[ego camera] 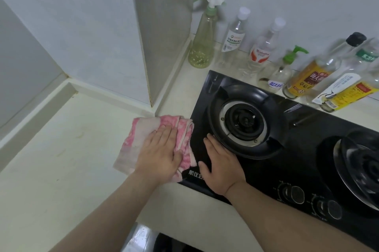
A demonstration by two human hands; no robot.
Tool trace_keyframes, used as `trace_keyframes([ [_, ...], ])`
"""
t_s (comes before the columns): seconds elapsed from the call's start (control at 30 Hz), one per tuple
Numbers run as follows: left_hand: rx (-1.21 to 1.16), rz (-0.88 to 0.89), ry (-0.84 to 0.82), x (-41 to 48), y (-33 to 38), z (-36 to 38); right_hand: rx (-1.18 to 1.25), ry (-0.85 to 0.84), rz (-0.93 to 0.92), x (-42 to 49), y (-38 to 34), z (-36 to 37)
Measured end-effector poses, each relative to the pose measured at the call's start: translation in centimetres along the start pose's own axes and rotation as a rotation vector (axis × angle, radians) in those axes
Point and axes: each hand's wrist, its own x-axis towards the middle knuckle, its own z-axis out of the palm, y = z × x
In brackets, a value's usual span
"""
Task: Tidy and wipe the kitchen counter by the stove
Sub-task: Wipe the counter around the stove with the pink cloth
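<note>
A folded pink and white cloth (141, 128) lies on the cream counter (61, 159) just left of the black gas stove (297, 159). My left hand (162, 151) presses flat on the cloth with straight fingers. My right hand (221, 165) rests flat on the stove's glass top, fingertips touching the rim of the left burner ring (246, 122). The cloth's right edge overlaps the stove's left edge.
Behind the stove stand a green spray bottle (203, 42), two clear bottles (233, 38), a pump bottle (281, 73) and several sauce bottles (311, 75). A grey wall column (164, 32) juts out at the back. Two knobs (297, 194) sit at the stove front.
</note>
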Motion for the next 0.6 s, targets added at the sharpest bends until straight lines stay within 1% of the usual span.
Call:
trace_keyframes([
  [0.17,-0.016,-0.069,-0.003,-6.3,-1.1,0.7,-0.035,-0.006,0.0,-0.1,-0.2,-0.2],
  [0.37,-0.02,-0.224,-0.017,-11.4,-1.4,1.2,-0.024,-0.004,-0.012,-0.4,-0.5,-0.6],
  [0.4,-0.015,-0.241,-0.034,-11.5,-1.4,0.9,0.003,0.011,-0.038,-0.7,-0.7,-0.7],
  [0.47,0.028,-0.255,-0.046,-11.1,-1.8,0.3,0.045,0.019,-0.148,-0.9,-1.8,-0.8],
  [0.53,0.061,-0.286,-0.037,-10.4,-2.3,-0.4,-0.008,0.01,-0.302,-0.1,-3.0,-0.9],
  [0.6,0.053,-0.416,-0.022,-9.1,-2.5,-1.2,-0.051,0.032,-0.356,1.6,-4.3,-1.5],
])
